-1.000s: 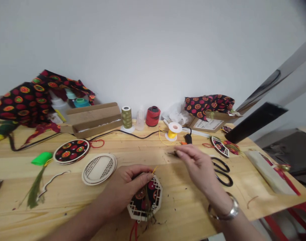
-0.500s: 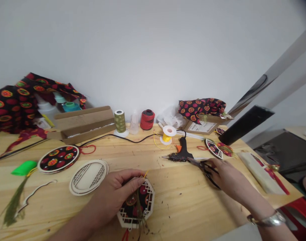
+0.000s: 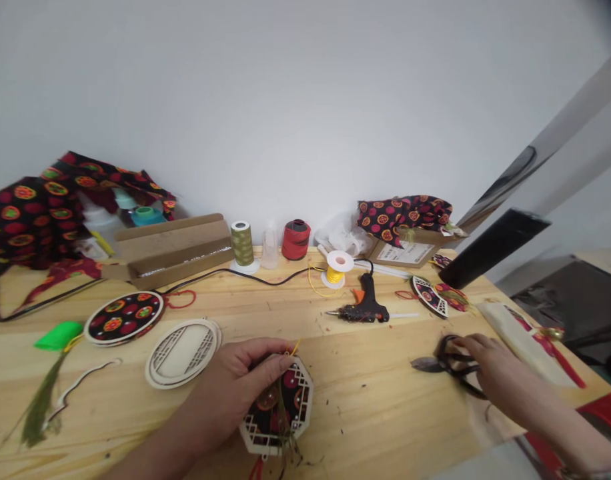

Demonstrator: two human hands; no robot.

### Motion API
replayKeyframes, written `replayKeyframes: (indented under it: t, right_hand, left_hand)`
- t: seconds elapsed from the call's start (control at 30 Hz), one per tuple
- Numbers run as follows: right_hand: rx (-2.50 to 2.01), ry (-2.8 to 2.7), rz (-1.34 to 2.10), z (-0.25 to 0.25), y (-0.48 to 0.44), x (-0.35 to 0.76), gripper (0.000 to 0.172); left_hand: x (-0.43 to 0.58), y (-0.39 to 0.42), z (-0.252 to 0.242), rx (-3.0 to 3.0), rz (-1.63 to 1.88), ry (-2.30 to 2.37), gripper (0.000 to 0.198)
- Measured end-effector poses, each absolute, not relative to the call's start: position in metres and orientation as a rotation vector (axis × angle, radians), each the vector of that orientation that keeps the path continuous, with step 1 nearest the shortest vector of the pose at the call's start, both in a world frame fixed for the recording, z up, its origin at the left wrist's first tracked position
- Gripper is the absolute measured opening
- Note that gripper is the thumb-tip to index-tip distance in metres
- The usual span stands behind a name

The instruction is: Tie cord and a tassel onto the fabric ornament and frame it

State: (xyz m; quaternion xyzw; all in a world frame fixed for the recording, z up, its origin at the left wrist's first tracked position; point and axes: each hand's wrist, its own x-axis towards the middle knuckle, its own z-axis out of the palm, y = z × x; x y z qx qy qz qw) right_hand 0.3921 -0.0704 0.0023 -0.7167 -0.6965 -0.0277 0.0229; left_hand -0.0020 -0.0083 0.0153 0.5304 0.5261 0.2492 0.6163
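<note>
Head view: the left hand (image 3: pixel 238 377) pinches the eight-sided frame (image 3: pixel 299 400) by its top corner, thumb across the front, fingers closed around the upper edge. A short yellow cord (image 3: pixel 296 347) pokes up just beside the thumb tip. The frame is on the near part of the wooden table (image 3: pixel 365 420), dark patterned cloth inside it, with green tassel strands (image 3: pixel 283 413) lying over its face and a red cord (image 3: pixel 256 469) at the bottom.

Well to the right, the right hand (image 3: pixel 493 370) has its fingers closed on the handles of the black scissors (image 3: pixel 432 364); blur hides whether any finger goes through a loop, and how firm the hold is cannot be told. The blades point left, towards the frame but well apart from it.

To handle this well, keep the left pinch light but steady, so the yellow cord doesn't slip and the thin lattice isn't bent. Move the scissors low and slowly, blades together, clear of the glue gun (image 3: pixel 364 308), whose nozzle may be hot, and of the loose tassel strands, which could easily snag
</note>
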Motion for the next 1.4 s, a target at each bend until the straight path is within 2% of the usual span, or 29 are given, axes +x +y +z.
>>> replayKeyframes:
  t: [0.07,0.17,0.27,0.33,0.57,0.83,0.93,1.1,1.3,1.4]
  right_hand:
    - [-2.114,-2.177,-0.277,0.009,-0.055,0.380,0.045]
    - [-1.817,-2.318,-0.223,0.022,-0.024,0.342,0.041]
    - [-1.556,-2.549,-0.169,0.031,0.008,0.311,0.055]
    - [-1.446,-2.708,-0.145,0.033,0.027,0.303,0.059]
    - [-1.321,-2.915,-0.135,0.036,0.056,0.299,0.040]
    - [-1.195,-3.109,-0.276,0.039,0.058,0.296,0.031]
    - [-1.185,-3.095,-0.144,0.038,0.058,0.298,0.033]
    - [-1.306,-2.753,0.259,0.036,0.055,0.294,0.049]
    - [-1.486,-2.232,0.623,0.025,0.073,0.270,0.022]
    - [-1.473,-2.148,0.643,0.015,0.085,0.257,0.023]
  left_hand:
    - [-0.002,-0.009,0.016,1.249,0.572,1.207,0.026]
    - [-0.002,-0.008,0.016,1.224,0.557,1.193,0.026]
    - [-0.002,-0.007,0.015,1.192,0.562,1.181,0.025]
    - [-0.002,-0.006,0.014,1.195,0.576,1.174,0.025]
    - [-0.003,-0.005,0.010,1.178,0.578,1.184,0.025]
    - [-0.003,-0.005,0.015,1.218,0.594,1.188,0.023]
    - [-0.004,-0.005,0.012,1.201,0.600,1.175,0.024]
    - [-0.005,-0.004,0.007,1.214,0.609,1.180,0.026]
    - [-0.004,-0.005,0.008,1.235,0.606,1.192,0.027]
    - [-0.004,-0.004,0.009,1.261,0.619,1.202,0.027]
